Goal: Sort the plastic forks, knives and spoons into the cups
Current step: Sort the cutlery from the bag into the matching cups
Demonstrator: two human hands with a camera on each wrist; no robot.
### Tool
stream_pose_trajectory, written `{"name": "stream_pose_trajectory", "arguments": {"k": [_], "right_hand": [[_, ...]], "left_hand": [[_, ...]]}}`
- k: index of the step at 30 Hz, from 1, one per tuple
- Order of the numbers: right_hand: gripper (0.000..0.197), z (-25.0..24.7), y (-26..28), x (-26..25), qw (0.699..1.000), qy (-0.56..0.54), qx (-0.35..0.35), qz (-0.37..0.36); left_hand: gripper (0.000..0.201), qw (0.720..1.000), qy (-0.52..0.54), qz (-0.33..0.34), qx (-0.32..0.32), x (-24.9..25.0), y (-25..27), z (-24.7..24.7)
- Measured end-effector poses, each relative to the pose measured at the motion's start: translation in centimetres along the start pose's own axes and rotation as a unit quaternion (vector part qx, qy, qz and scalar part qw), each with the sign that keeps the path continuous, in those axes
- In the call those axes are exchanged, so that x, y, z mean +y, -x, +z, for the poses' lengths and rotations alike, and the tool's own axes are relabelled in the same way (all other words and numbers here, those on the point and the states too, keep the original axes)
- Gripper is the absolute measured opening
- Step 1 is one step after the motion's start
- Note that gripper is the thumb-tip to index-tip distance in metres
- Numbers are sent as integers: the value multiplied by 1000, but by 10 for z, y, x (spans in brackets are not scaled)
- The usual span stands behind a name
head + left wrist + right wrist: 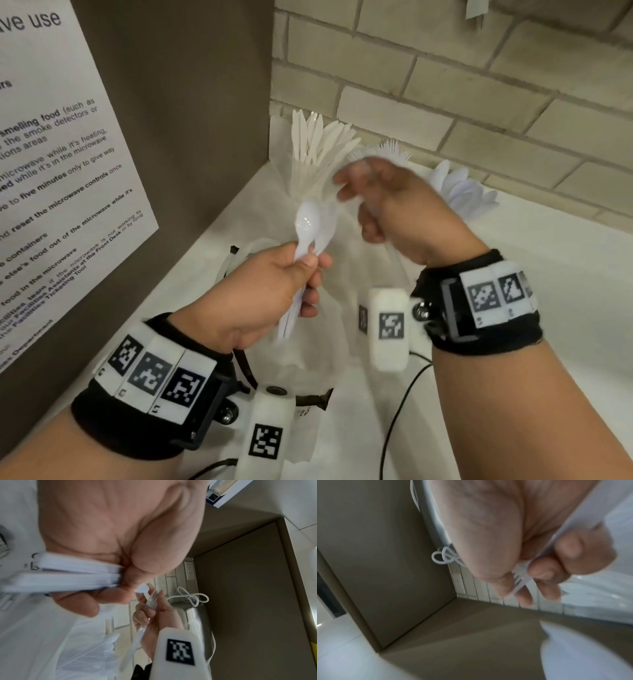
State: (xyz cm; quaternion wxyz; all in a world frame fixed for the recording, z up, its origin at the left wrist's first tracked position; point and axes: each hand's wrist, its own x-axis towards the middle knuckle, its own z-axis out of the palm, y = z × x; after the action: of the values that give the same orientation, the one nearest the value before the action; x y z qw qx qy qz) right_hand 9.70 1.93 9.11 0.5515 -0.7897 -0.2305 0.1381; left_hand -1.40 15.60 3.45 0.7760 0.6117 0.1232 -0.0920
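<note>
My left hand grips a bundle of white plastic cutlery by the handles, with spoon bowls standing up at its top. The handles cross under the palm in the left wrist view. My right hand, blurred, is up to the right of the bundle and pinches a white fork near its tines; this fork also shows in the left wrist view. Three clear cups stand at the back wall: knives, forks and spoons.
A brown side panel with a paper notice closes the left side. The brick wall is right behind the cups. A clear plastic bag lies on the white counter under my hands, and a black cable runs along the front.
</note>
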Motion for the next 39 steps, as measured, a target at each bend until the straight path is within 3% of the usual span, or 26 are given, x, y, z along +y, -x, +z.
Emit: {"name": "stream_pose_trajectory", "arguments": {"k": [3,6,9,12,15,17,19,21,24,26,28,29,31,34,36,39], "right_hand": [[24,-35,-23,-2,981,-20,167,-95],[21,-62,-50,7,934,-65,285,-207],[24,-68,-75,25,903,-51,352,-241],[25,-66,-96,54,902,-33,364,-229],[25,-63,-104,78,919,42,351,-172],[36,-63,-107,91,931,204,294,-73],[48,-59,-108,96,917,346,194,40],[62,-54,-106,90,895,416,134,83],[75,-52,-91,69,915,361,164,80],[60,-51,-76,51,923,327,196,44],[33,-42,-55,31,946,246,211,-14],[23,-33,-42,20,964,181,192,-34],[22,-16,-15,2,991,95,96,-23],[48,0,11,-9,995,94,-34,9],[55,7,18,-6,993,107,-57,3],[38,12,19,2,985,167,-44,16]], "left_hand": [[23,998,45,21,38,5,-6,-1],[23,996,49,43,67,7,-10,-4],[24,996,55,41,62,4,-13,-4],[24,996,52,40,56,0,-15,-4],[24,996,54,40,55,0,-16,-4],[23,996,57,39,58,0,-18,-5],[24,996,52,37,60,-2,-20,-5],[24,997,48,34,59,-3,-21,-3],[23,997,38,29,60,-2,-20,0],[23,997,32,26,58,-2,-20,2],[23,998,22,26,48,-2,-19,4],[23,999,13,28,43,-2,-19,6],[22,999,-9,36,29,-1,-18,12],[23,996,-70,52,6,-3,-16,19],[23,988,-141,59,-8,-5,-16,21],[24,979,-197,49,-21,-9,-15,23]]}}
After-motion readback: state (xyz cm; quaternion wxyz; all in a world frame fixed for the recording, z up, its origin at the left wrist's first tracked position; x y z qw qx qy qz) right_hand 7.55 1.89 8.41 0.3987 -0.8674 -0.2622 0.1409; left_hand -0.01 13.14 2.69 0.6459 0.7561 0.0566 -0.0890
